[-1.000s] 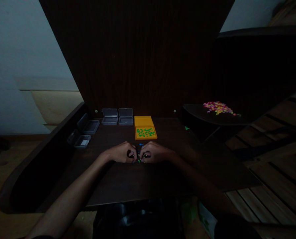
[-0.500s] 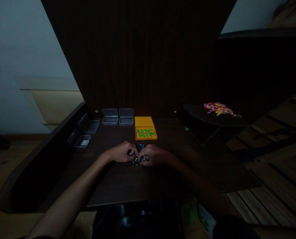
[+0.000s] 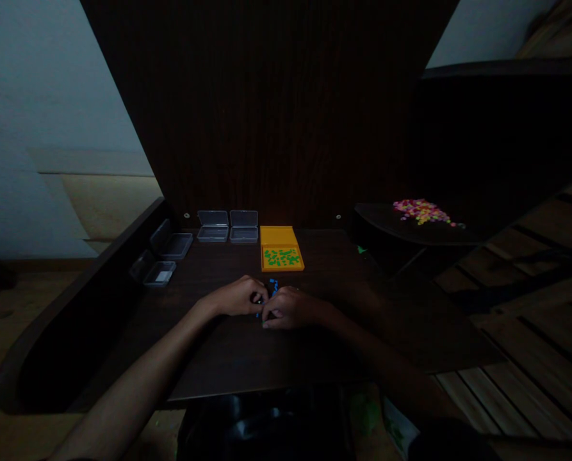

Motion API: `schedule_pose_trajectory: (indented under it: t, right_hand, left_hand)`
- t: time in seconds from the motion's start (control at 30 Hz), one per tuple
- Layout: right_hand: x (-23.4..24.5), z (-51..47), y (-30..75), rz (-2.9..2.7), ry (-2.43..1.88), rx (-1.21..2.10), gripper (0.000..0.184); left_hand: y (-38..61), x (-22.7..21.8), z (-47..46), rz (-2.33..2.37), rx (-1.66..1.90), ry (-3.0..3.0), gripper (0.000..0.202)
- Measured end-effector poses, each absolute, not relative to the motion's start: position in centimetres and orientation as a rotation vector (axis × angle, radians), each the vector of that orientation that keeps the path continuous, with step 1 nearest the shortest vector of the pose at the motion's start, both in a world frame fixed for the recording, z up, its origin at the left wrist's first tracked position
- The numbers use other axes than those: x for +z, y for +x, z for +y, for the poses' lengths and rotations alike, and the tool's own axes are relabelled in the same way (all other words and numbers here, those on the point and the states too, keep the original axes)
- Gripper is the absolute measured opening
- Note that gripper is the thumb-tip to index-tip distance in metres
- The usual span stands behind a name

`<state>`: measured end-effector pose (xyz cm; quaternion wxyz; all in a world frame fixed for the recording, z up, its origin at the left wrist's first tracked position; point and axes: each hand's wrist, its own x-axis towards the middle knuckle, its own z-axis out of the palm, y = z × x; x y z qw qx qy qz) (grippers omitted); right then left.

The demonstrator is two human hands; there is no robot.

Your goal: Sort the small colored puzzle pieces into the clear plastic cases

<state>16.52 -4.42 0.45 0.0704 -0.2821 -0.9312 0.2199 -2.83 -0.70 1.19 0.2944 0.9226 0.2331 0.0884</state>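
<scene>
Both hands rest on a dark wooden table (image 3: 247, 352), knuckles up, over a small heap of tiny coloured beads (image 3: 273, 286), blue and green ones showing. My left hand (image 3: 237, 298) is curled with its fingertips pinched among the beads. My right hand (image 3: 290, 308) is curled too, fingertips meeting the left hand's; the beads under it are mostly hidden. Just beyond the hands lies an open orange box (image 3: 280, 250) holding several green beads.
Two clear plastic boxes (image 3: 228, 226) stand open at the back of the table; two more (image 3: 163, 256) lie along its raised left edge. A pile of pink and yellow beads (image 3: 423, 210) sits on a dark side shelf at the right. Wooden slats lie to the right.
My right hand has slid a little towards me and to the left, closing over the beads. The left hand has hardly shifted.
</scene>
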Motion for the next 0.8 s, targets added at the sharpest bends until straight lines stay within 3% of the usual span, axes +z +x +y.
schedule_pose_trajectory:
  t: [0.23,0.6,0.8]
  right_hand:
    - [3.2,-2.4,19.6,-2.521,-1.038,0.779,0.019]
    - [3.7,3.7,21.4,-2.568,-1.792,0.047,0.035]
    - [2.7,5.0,20.6,-2.692,-1.84,-0.222,0.039]
  left_hand:
    - [-2.7,1.3,-0.9,0.645,0.239,2.468,0.012]
    - [-2.6,1.2,-1.0,0.639,0.248,2.435,0.014]
    - [-2.5,1.3,-1.2,0.645,0.235,2.426,0.015]
